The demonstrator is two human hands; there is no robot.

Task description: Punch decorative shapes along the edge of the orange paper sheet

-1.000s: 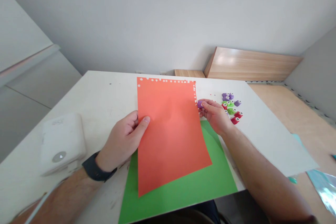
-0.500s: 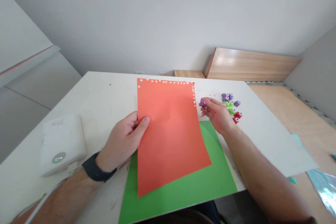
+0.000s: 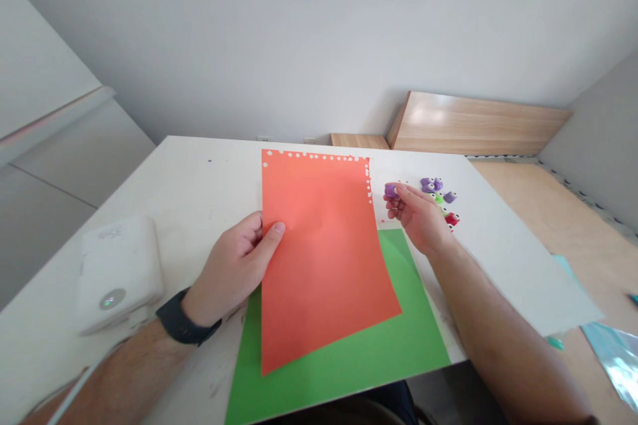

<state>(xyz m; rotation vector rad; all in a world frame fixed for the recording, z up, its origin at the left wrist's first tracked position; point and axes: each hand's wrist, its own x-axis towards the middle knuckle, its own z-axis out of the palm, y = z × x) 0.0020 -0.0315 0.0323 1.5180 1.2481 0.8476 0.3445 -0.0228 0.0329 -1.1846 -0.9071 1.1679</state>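
An orange sheet of paper is held up, tilted, over a green sheet on the table. Small punched shapes run along its top edge and down the upper right edge. My left hand grips the orange sheet's left edge, thumb on the front and fingers behind. Between the thumb and fingers of my right hand is a small purple craft punch, just right of the sheet and apart from it. Beyond that hand lie several more punches in purple, green and red, some partly hidden.
A white box-like device with a round button stands on the white table at left, a cable near it. Tiny paper bits lie near the punches. A wooden board stands behind at right. A wristband is on my left wrist.
My right hand has shifted slightly right with the purple punch, farther from the orange sheet's edge, covering more of the green and red punches. My left hand and the sheet are nearly still.
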